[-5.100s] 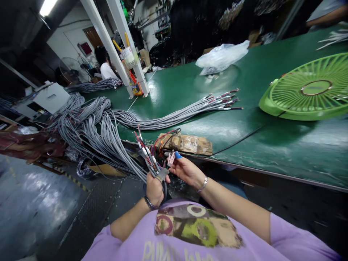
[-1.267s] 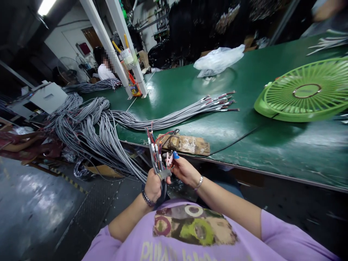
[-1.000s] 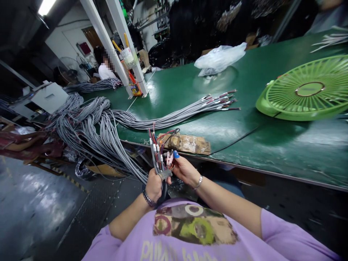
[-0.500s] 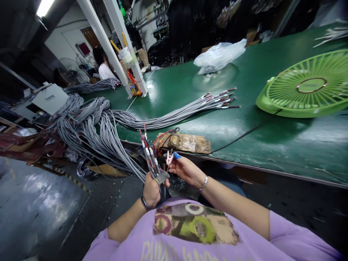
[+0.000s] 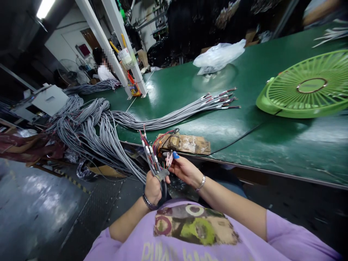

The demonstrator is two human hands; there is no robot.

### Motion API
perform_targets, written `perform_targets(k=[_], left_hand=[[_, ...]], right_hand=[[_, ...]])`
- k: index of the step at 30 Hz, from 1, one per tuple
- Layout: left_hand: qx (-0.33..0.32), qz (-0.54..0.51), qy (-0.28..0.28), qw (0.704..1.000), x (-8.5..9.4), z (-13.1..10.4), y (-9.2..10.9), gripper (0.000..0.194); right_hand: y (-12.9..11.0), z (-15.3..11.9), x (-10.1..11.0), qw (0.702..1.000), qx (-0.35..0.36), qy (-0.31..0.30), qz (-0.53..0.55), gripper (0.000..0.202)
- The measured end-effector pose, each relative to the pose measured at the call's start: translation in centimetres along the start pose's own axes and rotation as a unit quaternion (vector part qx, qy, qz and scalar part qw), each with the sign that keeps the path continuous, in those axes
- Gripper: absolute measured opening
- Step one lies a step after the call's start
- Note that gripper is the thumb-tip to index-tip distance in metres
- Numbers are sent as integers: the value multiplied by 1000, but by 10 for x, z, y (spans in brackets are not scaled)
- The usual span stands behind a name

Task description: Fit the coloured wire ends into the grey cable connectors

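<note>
My left hand (image 5: 153, 187) is closed around a bundle of grey cables (image 5: 152, 159), whose stripped ends with white sleeves and thin coloured wires point upward. A grey wrap or piece (image 5: 162, 175) lies across the bundle by my fingers. My right hand (image 5: 185, 170), with a blue covering on one fingertip, pinches a small pale pink clip (image 5: 169, 158) beside the coloured wires. Just beyond the hands, a worn wooden block (image 5: 190, 143) with red and black wires sits at the bench edge.
Many grey cables (image 5: 100, 127) hang over the left bench edge, and more (image 5: 168, 117) lie on the green bench (image 5: 231, 145). A green fan (image 5: 304, 87) stands at right, a plastic bag (image 5: 219, 56) behind. A person (image 5: 103, 70) is at back left; another's arm (image 5: 323, 12) shows top right.
My right hand and the pink clip have shifted slightly left, closer to the bundle, and the clip has tilted. Another person's arm has come into view at the top right.
</note>
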State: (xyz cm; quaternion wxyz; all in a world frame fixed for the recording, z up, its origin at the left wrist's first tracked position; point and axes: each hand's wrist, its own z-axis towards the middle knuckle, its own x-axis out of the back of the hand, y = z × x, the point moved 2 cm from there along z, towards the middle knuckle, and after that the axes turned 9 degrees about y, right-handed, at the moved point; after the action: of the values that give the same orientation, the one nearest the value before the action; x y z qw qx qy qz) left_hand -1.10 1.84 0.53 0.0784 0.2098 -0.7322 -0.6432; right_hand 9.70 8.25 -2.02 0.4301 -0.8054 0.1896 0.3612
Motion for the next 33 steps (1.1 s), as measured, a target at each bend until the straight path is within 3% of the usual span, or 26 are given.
perform_targets(k=[6,14,20,26,31,33], left_hand=[[-5,21,-11,1000,0,-2,0,28],[-25,-18,0,1000,8,-13,3,22],[-34,-19,23,999,4,-12,7,21],[-57,0,33,998,0,-5,1,31],[-61,-13,40,997,0,-3,-2,31],[-64,-11,37,997,-1,-4,0,31]], right_hand=[[2,1,2,1000,7,7,-15,30],[-5,-7,-1,998,-54,-37,-14,38],[-7,-5,2,999,9,-16,-35,22],[-6,-7,2,997,33,-1,-63,33],[-7,-7,8,956,206,102,-179,41],[-5,-6,7,958,199,94,-183,43]])
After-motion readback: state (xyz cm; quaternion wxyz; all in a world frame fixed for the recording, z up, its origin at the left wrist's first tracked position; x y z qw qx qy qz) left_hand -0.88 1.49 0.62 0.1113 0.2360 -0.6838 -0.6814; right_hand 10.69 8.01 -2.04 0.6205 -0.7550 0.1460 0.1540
